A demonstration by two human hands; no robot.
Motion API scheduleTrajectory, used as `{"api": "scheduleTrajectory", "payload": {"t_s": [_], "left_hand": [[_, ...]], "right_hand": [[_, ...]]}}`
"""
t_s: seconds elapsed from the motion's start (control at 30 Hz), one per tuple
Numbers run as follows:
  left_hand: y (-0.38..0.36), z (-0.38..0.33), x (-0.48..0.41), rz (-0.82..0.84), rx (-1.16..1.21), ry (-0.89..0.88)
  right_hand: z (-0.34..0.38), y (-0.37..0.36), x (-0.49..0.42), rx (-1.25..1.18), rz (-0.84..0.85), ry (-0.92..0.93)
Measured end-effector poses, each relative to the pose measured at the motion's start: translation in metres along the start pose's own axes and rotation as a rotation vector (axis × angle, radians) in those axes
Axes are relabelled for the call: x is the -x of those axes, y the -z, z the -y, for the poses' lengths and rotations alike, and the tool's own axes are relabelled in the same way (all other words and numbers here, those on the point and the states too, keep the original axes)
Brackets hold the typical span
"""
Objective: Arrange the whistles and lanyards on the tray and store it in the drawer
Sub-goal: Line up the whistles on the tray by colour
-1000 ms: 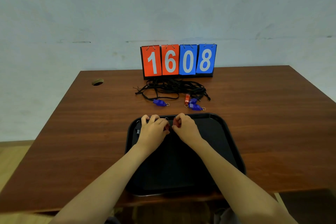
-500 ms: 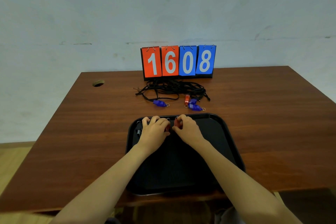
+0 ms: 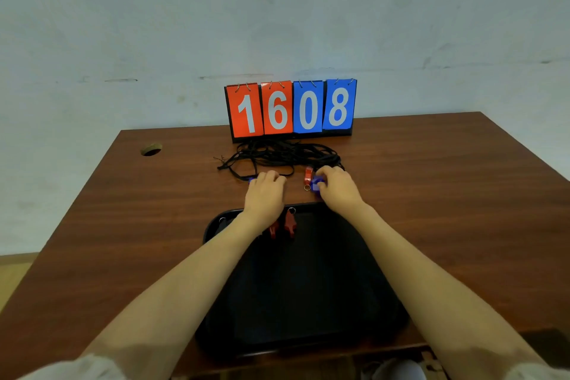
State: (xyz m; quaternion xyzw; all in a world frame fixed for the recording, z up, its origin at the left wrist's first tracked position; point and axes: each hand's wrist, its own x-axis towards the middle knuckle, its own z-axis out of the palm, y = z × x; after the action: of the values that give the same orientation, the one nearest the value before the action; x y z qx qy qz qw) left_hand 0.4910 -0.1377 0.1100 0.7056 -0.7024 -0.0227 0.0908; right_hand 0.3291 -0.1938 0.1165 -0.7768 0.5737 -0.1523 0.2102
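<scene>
A black tray (image 3: 339, 271) lies on the wooden table near me. Two red whistles (image 3: 287, 225) lie side by side at its far edge, and a dark one (image 3: 222, 222) sits at its far left corner. Beyond the tray, my left hand (image 3: 266, 194) covers a blue whistle (image 3: 251, 180), fingers curled over it. My right hand (image 3: 336, 188) grips another blue whistle (image 3: 316, 183). An orange-red whistle (image 3: 308, 175) with a ring lies just left of that hand. A tangle of black lanyards (image 3: 283, 154) lies behind both hands.
A flip scoreboard (image 3: 291, 109) reading 1608 stands at the table's far edge against the wall. A round cable hole (image 3: 151, 149) is at the far left of the table (image 3: 447, 194). No drawer is in view.
Both hands left the red whistles on the tray's far edge and reached forward past the tray to the blue whistles by the lanyards. The camera moved closer.
</scene>
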Motion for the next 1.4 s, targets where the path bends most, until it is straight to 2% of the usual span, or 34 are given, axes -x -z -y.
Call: {"api": "scheduleTrajectory", "payload": {"t_s": [0.2,0.37,0.53,0.67,0.8,0.87,0.97,1.03,1.17,1.4], "left_hand": [[-0.004,0.020,-0.028,0.097,-0.188,0.141],[-0.016,0.029,-0.035,0.126,-0.238,0.119],[-0.024,0.031,-0.032,0.082,-0.208,0.056],[-0.020,0.033,-0.029,0.041,-0.110,0.072],[-0.006,0.029,-0.015,-0.047,0.154,0.125],[0.003,0.026,-0.006,-0.071,0.269,0.159],[0.012,0.019,0.006,-0.105,0.409,0.196],[0.016,0.011,0.013,-0.123,0.478,0.193],[0.022,-0.008,0.028,-0.122,0.540,0.190],[0.019,-0.019,0.059,-0.059,0.606,0.193]], "right_hand": [[0.011,-0.006,-0.043,0.205,0.109,0.065],[0.014,-0.023,-0.062,0.467,0.134,0.063],[0.011,-0.043,-0.057,0.502,0.004,0.124],[0.015,-0.055,-0.047,0.390,-0.136,0.229],[0.021,-0.055,-0.041,0.283,-0.115,0.244],[0.027,-0.048,-0.037,0.081,-0.112,0.170],[0.034,-0.030,-0.024,-0.373,-0.116,0.013],[0.035,-0.018,-0.007,-0.550,-0.055,0.000],[0.025,-0.002,0.028,-0.470,-0.009,0.086],[-0.003,-0.005,0.061,-0.338,-0.114,-0.078]]}}
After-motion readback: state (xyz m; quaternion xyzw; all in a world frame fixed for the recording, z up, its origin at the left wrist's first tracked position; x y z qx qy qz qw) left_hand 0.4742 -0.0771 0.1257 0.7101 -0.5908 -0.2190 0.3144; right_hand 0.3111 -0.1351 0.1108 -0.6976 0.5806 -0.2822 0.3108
